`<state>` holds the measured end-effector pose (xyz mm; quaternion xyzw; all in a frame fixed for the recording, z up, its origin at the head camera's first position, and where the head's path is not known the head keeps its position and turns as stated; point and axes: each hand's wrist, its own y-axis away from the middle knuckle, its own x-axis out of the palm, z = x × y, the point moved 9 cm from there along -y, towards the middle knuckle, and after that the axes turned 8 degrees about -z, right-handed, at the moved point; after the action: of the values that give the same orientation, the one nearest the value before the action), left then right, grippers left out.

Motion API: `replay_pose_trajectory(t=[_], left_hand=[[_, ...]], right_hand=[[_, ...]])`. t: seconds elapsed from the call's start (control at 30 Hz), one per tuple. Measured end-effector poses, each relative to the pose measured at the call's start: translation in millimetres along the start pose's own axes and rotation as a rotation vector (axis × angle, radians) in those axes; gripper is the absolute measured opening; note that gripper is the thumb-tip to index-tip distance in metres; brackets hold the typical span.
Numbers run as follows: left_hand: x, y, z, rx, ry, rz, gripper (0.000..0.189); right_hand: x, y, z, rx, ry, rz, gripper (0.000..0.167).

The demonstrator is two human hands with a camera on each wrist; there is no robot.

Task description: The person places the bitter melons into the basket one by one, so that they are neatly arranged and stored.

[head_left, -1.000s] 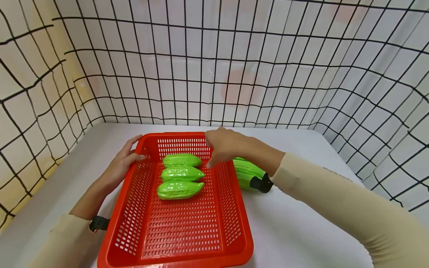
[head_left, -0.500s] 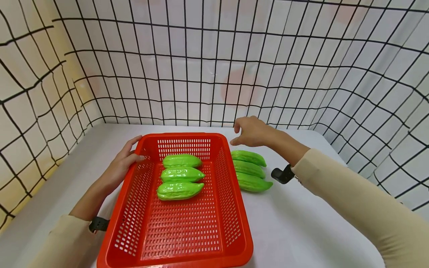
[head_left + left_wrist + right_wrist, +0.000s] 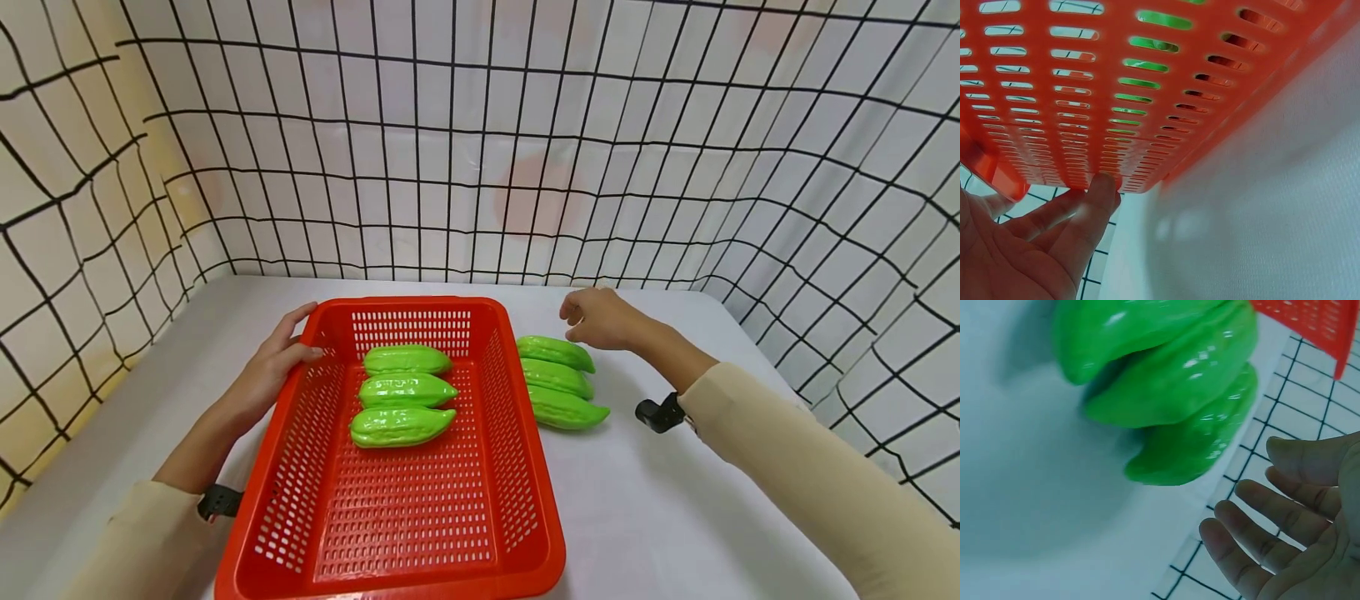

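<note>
My left hand point(image 3: 266, 371) grips the left rim of a red plastic basket point(image 3: 551, 508), thumb over the rim; in the left wrist view its fingers point(image 3: 1088, 228) lie along the outside of the slotted wall. Inside the basket three glossy green bitter gourds point(image 3: 405, 390) lie side by side in its far half. Three more bitter gourds point(image 3: 558, 379) rest on the table just beyond the right wall, their inner ends hidden by it. Close over the farthest of these hovers my right hand point(image 3: 603, 321), holding nothing, its fingers spread and loosely bent in the right wrist view.
A white-covered table point(image 3: 675, 517) carries everything. Black wire mesh point(image 3: 450, 167) backed with white sheeting stands along the back and both sides. Each wrist wears a black band point(image 3: 660, 412).
My right hand has left the basket's far right corner, swung right, and lowered beside the gourds on the table, uncovering them. The left hand and basket stay almost still.
</note>
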<state>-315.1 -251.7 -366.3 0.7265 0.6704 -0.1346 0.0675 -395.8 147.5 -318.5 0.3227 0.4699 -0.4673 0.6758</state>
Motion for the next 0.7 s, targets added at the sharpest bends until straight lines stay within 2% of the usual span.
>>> replay_pose_trajectory(t=[0.27,0.7], left_hand=[[0.8,-0.1,1.0,-0.005,0.000,0.001,0.073],[-0.2,-0.1,0.3,0.005,-0.009,-0.006,0.074]], right_hand=[[23,5.9,-24,0.023,-0.042,0.062,0.045],[37,9.8,-36,0.016,-0.045,0.062,0.047]])
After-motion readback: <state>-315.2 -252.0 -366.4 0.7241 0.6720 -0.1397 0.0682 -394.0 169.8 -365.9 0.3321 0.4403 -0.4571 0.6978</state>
